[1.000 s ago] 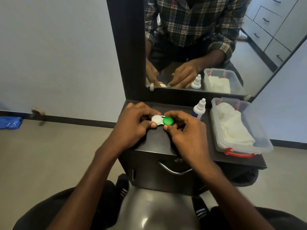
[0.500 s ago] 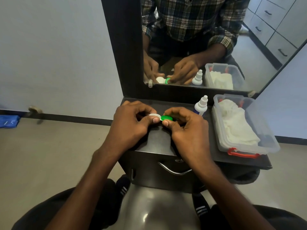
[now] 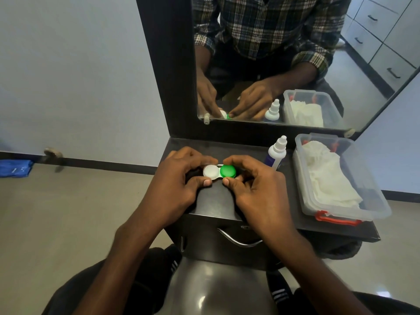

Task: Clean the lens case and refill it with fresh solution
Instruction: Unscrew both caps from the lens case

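A small lens case [image 3: 219, 171] with one white cap and one green cap is held between both hands over the dark cabinet top [image 3: 216, 201]. My left hand [image 3: 179, 180] pinches the white-cap end with thumb and curled fingers. My right hand [image 3: 254, 185] pinches the green-cap end the same way. Both caps sit on the case and face up. A white solution bottle [image 3: 276, 153] with a dropper tip stands upright just right of my right hand.
A clear plastic box [image 3: 372, 201] with red latches holds white tissues at the cabinet's right side. A mirror [image 3: 295, 64] stands behind, reflecting the hands. A metal drawer handle [image 3: 238, 239] is on the cabinet front. A blue item [image 3: 14, 168] lies on the floor at far left.
The case was tilted edge-on half a second ago; now it lies flat with both caps facing up. Both hands keep their hold at the same spot.
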